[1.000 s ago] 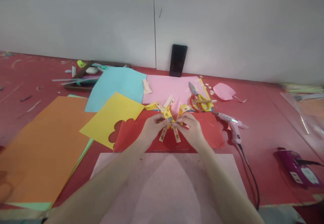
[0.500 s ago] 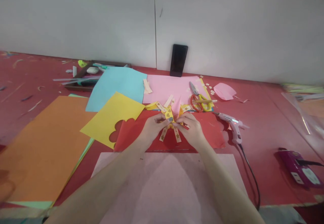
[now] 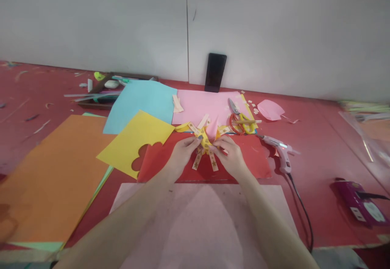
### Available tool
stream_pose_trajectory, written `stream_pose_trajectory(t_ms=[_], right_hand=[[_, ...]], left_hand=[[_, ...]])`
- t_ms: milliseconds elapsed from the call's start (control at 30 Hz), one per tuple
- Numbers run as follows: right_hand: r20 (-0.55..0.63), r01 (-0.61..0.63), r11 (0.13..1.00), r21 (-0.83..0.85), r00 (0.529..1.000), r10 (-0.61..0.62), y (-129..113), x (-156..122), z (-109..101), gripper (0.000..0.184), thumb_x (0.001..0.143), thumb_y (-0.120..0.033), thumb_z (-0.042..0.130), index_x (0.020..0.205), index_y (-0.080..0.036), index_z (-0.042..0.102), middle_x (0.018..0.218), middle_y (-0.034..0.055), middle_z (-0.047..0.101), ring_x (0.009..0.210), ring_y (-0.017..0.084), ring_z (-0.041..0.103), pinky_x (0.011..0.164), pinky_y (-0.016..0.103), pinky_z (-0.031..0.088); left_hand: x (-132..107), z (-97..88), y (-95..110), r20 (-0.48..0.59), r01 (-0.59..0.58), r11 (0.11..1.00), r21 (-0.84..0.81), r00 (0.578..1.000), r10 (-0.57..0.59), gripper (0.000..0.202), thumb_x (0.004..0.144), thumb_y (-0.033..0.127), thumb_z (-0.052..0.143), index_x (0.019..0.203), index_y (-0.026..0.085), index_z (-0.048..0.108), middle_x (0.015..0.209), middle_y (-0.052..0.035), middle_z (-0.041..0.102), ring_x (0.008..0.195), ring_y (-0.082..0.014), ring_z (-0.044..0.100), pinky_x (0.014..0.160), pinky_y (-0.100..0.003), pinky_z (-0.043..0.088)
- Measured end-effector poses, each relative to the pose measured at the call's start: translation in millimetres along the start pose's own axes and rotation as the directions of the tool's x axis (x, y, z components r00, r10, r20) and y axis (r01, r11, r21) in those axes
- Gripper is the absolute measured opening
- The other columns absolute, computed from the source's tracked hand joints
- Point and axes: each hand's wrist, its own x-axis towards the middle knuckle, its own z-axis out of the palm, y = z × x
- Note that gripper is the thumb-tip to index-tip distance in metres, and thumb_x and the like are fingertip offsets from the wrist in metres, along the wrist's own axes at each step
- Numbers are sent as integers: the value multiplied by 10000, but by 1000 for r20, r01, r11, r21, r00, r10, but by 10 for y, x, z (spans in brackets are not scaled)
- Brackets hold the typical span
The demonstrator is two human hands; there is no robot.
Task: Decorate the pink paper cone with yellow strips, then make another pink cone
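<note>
Both hands are on a yellow paper flower (image 3: 205, 140) with a pink pointed paper piece (image 3: 212, 130) standing up from it. Strips (image 3: 213, 163) printed with letters and stars stick out around it. My left hand (image 3: 183, 151) pinches the flower's left side, its thumb lying on the face. On the other side my right hand (image 3: 228, 152) grips the right edge with thumb and fingertips. Underneath lies a red sheet (image 3: 252, 159). Beyond the right hand are scissors (image 3: 239, 117) with red and yellow handles.
A pink glue gun (image 3: 282, 151) with a lit red light lies at right, its cord trailing toward a purple power socket (image 3: 361, 204). Orange (image 3: 57, 171), yellow (image 3: 134, 139) and blue paper (image 3: 146, 102) cover the left. A black phone (image 3: 215, 72) leans on the wall.
My left thumb has shifted slightly up and left across the flower, showing more of its yellow face. My right hand has hardly moved.
</note>
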Motion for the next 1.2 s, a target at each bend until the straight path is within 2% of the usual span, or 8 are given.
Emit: stream_pose_trajectory(t_ms=[200, 400, 500, 600, 700, 767, 1000, 1200], right_hand=[[18, -66, 998, 20, 998, 66, -18, 1, -32, 151, 821, -263, 505, 703, -188, 560, 725, 21, 529, 707, 134, 499, 651, 250, 405], [41, -27, 999, -21, 999, 28, 12, -2, -40, 148, 808, -281, 532, 703, -192, 587, 706, 19, 542, 692, 136, 501, 644, 251, 403], [59, 37, 996, -81, 998, -33, 43, -8, -36, 141, 810, -280, 534, 728, -194, 610, 722, 27, 556, 700, 142, 499, 659, 264, 403], [87, 83, 984, -161, 994, -70, 53, -10, -40, 156, 817, -282, 525, 734, -195, 624, 738, 35, 567, 708, 150, 497, 676, 282, 401], [105, 102, 972, -210, 991, -81, 51, -7, -49, 165, 821, -285, 519, 733, -199, 630, 754, 38, 575, 723, 157, 503, 689, 294, 403], [93, 95, 971, -218, 993, -77, 54, -5, -50, 163, 813, -291, 531, 717, -200, 626, 743, 34, 572, 718, 157, 508, 687, 298, 407], [-50, 29, 986, -167, 998, -38, 40, -2, -40, 116, 801, -288, 547, 747, -213, 618, 744, 29, 540, 744, 159, 523, 706, 306, 435], [-353, -143, 987, -70, 929, 110, -9, -6, -94, 153, 815, -324, 501, 867, -211, 592, 945, 55, 517, 669, 114, 504, 674, 279, 453]], left_hand=[[18, 7, -18, -102, -42, 997, -68, 994, 35, 285, 760, 406, 506, 681, 145, 592, 706, -33, 596, 677, -138, 549, 674, -257, 429], [15, -24, 27, -239, -183, 953, 240, 941, 240, 263, 796, 373, 467, 646, 165, 521, 639, 10, 546, 628, -109, 524, 587, -205, 403], [-27, -25, 61, -151, -282, 870, 404, 918, 367, 212, 812, 352, 464, 754, 175, 567, 719, 0, 593, 681, -114, 549, 628, -208, 415], [-77, -12, 69, 37, -413, 705, 576, 875, 482, 203, 834, 312, 444, 862, 192, 605, 823, -18, 630, 770, -127, 568, 682, -220, 422], [-101, -2, 43, 196, -463, 500, 731, 846, 497, 212, 858, 275, 400, 899, 204, 595, 852, -23, 633, 785, -140, 570, 662, -240, 412], [-100, 2, 26, 217, -433, 442, 785, 862, 459, 222, 874, 248, 358, 909, 207, 573, 869, -18, 630, 778, -140, 570, 644, -245, 401], [-97, 19, 72, 170, -354, 481, 802, 907, 385, 145, 839, 292, 430, 839, 201, 544, 822, -3, 621, 750, -144, 554, 612, -242, 378], [-69, 1, 70, 18, -296, 697, 653, 926, 377, 141, 802, 303, 471, 760, 193, 548, 663, 23, 562, 592, -100, 504, 559, -208, 380]])
